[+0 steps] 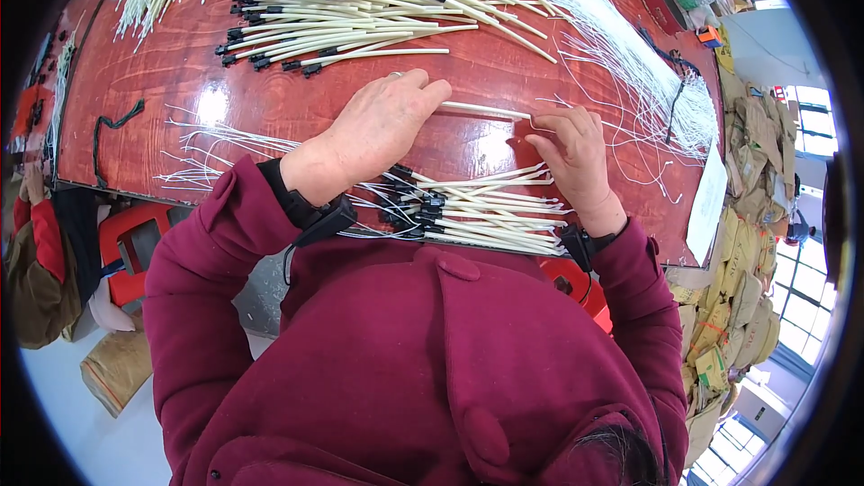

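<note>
A cream sleeved wire [486, 112] stretches level between my hands above the red table [166, 94]. Around its left end, the fingers of my left hand [382, 130] are closed and hide whatever sits there. The thumb and fingertips of my right hand [576, 157] pinch at its right end. Close to my body lies a bunch of similar cream sleeved wires [495, 211] with black connectors [423, 202] at their left ends. Thin white wires [229, 139] lie beside my left wrist, their tips fanned out to the left.
A large heap of cream sleeved wires with black connectors [360, 22] covers the far side. At right lie a tied bundle of thin white wires [630, 49] and a paper sheet [707, 202]. A black cord [112, 135] rests at left. Red stools [130, 247] stand below; another person's hand [34, 184] shows far left.
</note>
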Available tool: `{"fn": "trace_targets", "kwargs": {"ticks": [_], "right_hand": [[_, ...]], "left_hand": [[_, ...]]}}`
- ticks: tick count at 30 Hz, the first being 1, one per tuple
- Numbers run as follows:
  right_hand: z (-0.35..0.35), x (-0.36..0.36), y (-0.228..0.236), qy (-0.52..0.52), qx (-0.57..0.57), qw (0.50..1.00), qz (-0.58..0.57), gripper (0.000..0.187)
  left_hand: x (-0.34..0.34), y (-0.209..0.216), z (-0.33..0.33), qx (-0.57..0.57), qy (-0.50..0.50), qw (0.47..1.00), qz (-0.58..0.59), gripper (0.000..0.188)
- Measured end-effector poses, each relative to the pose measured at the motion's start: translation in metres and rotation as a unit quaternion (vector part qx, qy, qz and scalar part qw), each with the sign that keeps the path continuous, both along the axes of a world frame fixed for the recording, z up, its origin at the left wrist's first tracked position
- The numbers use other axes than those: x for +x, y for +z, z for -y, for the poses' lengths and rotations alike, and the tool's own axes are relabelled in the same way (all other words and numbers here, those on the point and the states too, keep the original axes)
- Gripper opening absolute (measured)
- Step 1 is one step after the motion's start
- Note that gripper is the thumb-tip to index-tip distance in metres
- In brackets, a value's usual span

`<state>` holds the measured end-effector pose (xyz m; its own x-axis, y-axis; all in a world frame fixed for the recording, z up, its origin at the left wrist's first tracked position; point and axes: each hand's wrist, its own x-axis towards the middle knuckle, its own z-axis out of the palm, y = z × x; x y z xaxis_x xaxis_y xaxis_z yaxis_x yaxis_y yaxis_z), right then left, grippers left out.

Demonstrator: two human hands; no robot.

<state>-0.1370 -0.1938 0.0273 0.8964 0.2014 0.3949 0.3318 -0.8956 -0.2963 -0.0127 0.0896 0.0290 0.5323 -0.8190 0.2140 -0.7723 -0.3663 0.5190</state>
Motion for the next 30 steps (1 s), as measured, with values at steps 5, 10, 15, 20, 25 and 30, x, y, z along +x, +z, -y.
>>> {"fn": "trace_targets", "kwargs": {"ticks": [5, 10, 15, 20, 25, 30], "right_hand": [[0.001, -0.003, -0.001, -0.023, -0.019, 1.0, 0.001, 0.018], [0.002, -0.002, -0.005, -0.013, -0.023, 1.0, 0.001, 0.014], [0.005, -0.002, -0.002, -0.005, -0.017, 1.0, -0.001, 0.014], [0.005, -0.001, 0.002, 0.022, 0.005, 1.0, -0.011, 0.015], [0.007, 0.0, 0.006, 0.024, 0.015, 0.999, -0.015, 0.017], [0.006, -0.003, 0.005, 0.029, 0.026, 0.999, -0.027, 0.018]], "left_hand": [[0.001, 0.001, 0.0, 0.005, -0.008, 1.0, -0.009, 0.027], [0.001, -0.001, -0.001, 0.005, -0.013, 1.0, -0.006, 0.025], [0.004, 0.001, -0.002, 0.012, -0.025, 1.0, -0.005, 0.024], [0.005, 0.002, -0.004, 0.019, -0.027, 0.999, -0.01, 0.024], [0.005, 0.0, -0.003, 0.014, -0.032, 0.999, -0.016, 0.023], [0.005, -0.002, 0.0, 0.008, -0.036, 0.999, -0.014, 0.023]]}}
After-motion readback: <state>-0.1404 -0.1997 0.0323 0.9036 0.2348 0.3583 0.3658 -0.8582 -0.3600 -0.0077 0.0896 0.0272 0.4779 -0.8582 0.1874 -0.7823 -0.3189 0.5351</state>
